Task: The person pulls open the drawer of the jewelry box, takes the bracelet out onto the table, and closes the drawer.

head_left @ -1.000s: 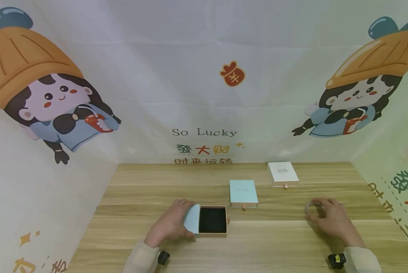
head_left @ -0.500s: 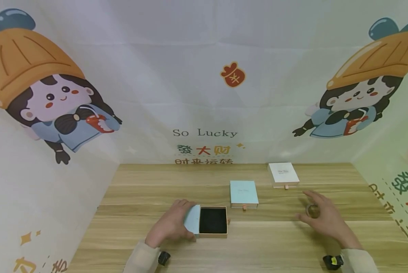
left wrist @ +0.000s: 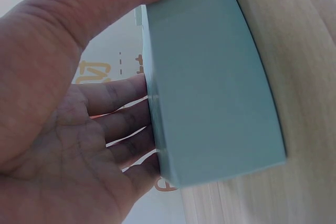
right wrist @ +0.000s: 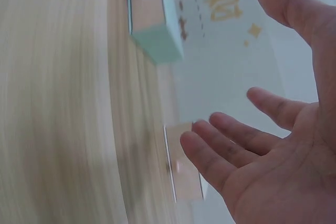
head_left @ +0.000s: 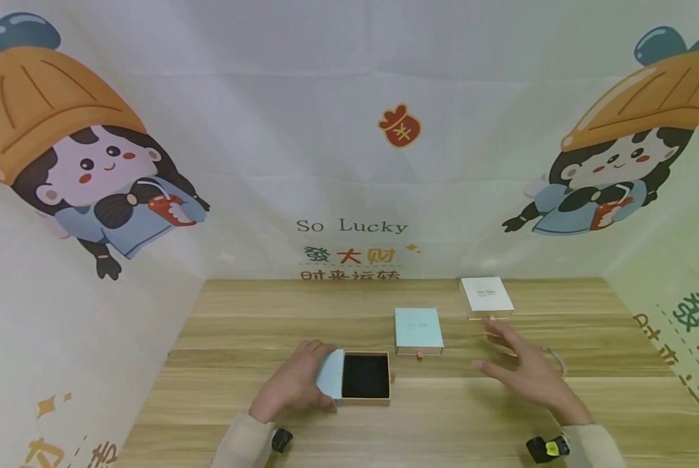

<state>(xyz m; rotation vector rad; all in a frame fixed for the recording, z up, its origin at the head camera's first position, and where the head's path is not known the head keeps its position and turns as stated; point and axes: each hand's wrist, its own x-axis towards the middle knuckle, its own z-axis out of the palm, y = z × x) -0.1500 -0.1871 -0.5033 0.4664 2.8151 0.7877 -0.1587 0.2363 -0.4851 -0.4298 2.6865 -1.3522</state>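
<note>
My left hand (head_left: pixel 293 382) grips a light blue drawer box (left wrist: pixel 215 87) by its sleeve, with the thumb on one side and the fingers along the other. The box's drawer (head_left: pixel 366 402) is slid out to the right and shows a black lining. My right hand (head_left: pixel 527 372) hovers over the table with its fingers spread, holding nothing, as the right wrist view also shows. Partly hidden behind that hand, a thin bangle (head_left: pixel 557 361) rests on the wood.
A second light blue box (head_left: pixel 418 329) with a small tab sits just behind the pulled-out drawer. Further back to the right stands a white box (head_left: pixel 486 296). Printed cloth (head_left: pixel 256 130) hangs around the wooden table (head_left: pixel 256 305) on the back and both sides.
My right hand has let go of the bangle, opened its fingers and moved left from it. The bangle stays on the table. My left hand and its box have not moved.
</note>
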